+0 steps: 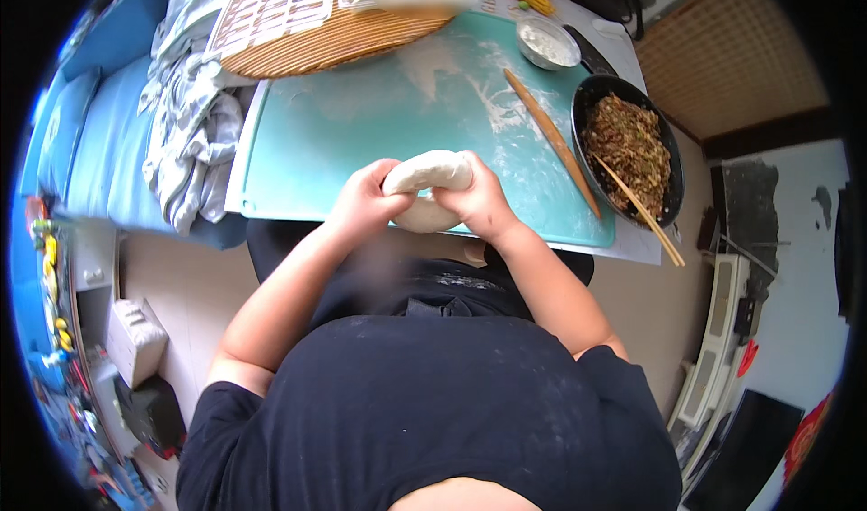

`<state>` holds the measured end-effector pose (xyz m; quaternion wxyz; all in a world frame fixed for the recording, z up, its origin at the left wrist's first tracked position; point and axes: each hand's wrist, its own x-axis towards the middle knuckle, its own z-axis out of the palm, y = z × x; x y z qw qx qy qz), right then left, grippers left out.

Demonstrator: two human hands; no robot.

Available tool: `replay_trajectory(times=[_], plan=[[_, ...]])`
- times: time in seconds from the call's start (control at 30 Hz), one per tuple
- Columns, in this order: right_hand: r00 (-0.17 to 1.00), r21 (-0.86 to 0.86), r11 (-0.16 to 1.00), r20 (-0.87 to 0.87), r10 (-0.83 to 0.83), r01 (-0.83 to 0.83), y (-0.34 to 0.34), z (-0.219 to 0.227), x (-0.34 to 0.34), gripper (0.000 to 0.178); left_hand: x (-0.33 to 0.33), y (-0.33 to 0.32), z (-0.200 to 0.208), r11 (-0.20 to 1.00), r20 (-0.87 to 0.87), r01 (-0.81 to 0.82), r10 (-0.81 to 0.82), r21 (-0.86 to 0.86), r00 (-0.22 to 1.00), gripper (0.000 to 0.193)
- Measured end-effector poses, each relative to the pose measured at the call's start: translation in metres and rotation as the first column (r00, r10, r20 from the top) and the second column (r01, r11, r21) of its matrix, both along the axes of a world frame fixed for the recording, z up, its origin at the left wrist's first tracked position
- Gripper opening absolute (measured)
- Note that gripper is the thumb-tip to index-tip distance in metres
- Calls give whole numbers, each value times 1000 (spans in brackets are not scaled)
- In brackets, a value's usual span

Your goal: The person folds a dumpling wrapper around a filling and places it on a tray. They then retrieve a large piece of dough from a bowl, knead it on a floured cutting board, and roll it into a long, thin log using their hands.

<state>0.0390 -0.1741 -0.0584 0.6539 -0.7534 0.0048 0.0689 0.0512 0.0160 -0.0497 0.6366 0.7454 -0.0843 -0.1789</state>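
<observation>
Left hand (pixel 368 195): fingers clamped on the left side of the dough ring (pixel 432 169), thumb pointing in toward the hole. Right hand (pixel 479 199): same on the right side, thumb also in near the hole. Most fingertips hidden by the dough. Ring is pale, thick, smooth, with a small opening between the thumbs; far part sits higher in view, near part hangs below the hands.

Dough is at the near edge of the teal board (pixel 334 140), in front of the torso. Can't tell if its underside touches the board. Flour dusted over the board, heaviest toward the far side.

Right of the hands: wooden rolling pin (pixel 553 143), lying at a slant on the board, tapered ends. Just beside it, black pan (pixel 607 86) with brown chopped filling (pixel 632 150); chopsticks (pixel 643 211) rest in it, ends out over the rim. Beyond the pin, bowl (pixel 545 62) of white powder.

Far left: round woven tray (pixel 334 48) carrying a white compartment tray (pixel 275 9). All on the white bench (pixel 639 249). Left of bench: crumpled grey-white cloth (pixel 185 131) on blue seating (pixel 108 140).
</observation>
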Motion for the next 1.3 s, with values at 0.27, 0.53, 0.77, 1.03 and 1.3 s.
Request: replay_trajectory(times=[0.27,0.53,0.77,1.03,1.3], plan=[[964,-377,926,249,92,9,0,11,0,38,-1,-2,20,948,-440,189,-289,-257,850,51],[977,-510,859,163,134,-33,-14,10,2,24,-11,5,0,932,-216,187,-260,-309,941,42],[906,-609,793,342,251,10,3,14,3,16,-8,-15,21,898,-303,319,-409,-304,861,49],[952,-423,890,305,-38,171,-10,11,6,12,-3,-7,9,762,-130,197,-346,-617,929,57],[979,-428,902,201,31,60,-1,35,2,23,-12,-22,10,915,-249,198,-295,-352,922,56]])
